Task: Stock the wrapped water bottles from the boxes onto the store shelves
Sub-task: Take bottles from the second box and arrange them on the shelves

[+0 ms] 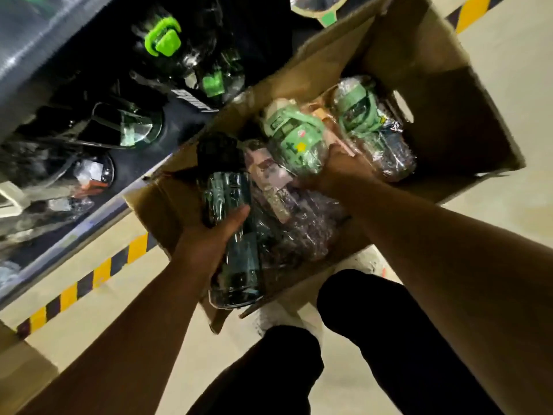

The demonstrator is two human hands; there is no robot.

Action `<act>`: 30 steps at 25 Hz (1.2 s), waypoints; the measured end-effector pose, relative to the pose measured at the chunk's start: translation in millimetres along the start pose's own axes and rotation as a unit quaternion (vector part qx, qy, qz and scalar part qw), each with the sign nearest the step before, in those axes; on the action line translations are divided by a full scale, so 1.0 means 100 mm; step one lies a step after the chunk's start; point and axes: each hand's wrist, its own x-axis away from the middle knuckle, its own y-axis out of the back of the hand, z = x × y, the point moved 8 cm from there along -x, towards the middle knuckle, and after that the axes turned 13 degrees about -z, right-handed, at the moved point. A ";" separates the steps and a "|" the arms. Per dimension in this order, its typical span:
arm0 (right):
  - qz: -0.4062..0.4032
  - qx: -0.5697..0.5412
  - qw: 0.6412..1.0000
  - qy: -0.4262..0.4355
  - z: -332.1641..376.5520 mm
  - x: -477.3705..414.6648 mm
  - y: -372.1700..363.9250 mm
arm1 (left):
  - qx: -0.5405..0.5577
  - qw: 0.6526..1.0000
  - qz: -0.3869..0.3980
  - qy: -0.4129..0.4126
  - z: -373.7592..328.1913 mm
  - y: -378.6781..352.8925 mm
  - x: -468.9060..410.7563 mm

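An open cardboard box [443, 94] stands on the floor and holds several plastic-wrapped water bottles. My left hand [206, 235] grips a dark teal bottle with a black cap [230, 211] over the box's near left corner. My right hand [329, 172] reaches into the box and grips a wrapped light-green bottle [294, 137] from below. Another wrapped green bottle [363, 112] lies further right in the box. Purple-tinted wrapped bottles [293, 223] lie between my hands.
A low dark shelf [36, 40] at the left carries wrapped dark bottles, one with a bright green cap [164, 37]. Yellow-black hazard tape [86, 283] runs along the pale floor beside it. My legs in black trousers [374, 339] stand at the box's near edge.
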 end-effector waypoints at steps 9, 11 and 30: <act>0.150 -0.433 0.883 -0.098 0.13 1.36 0.51 | 0.110 0.991 0.061 -0.034 -0.33 0.32 0.69; 0.106 -0.451 0.884 -0.069 0.31 2.02 0.90 | 0.138 0.983 0.098 -0.064 -0.48 0.61 1.11; 0.276 -0.268 0.868 0.314 2.24 7.19 2.74 | 0.533 0.835 -0.127 -0.042 0.29 4.75 5.58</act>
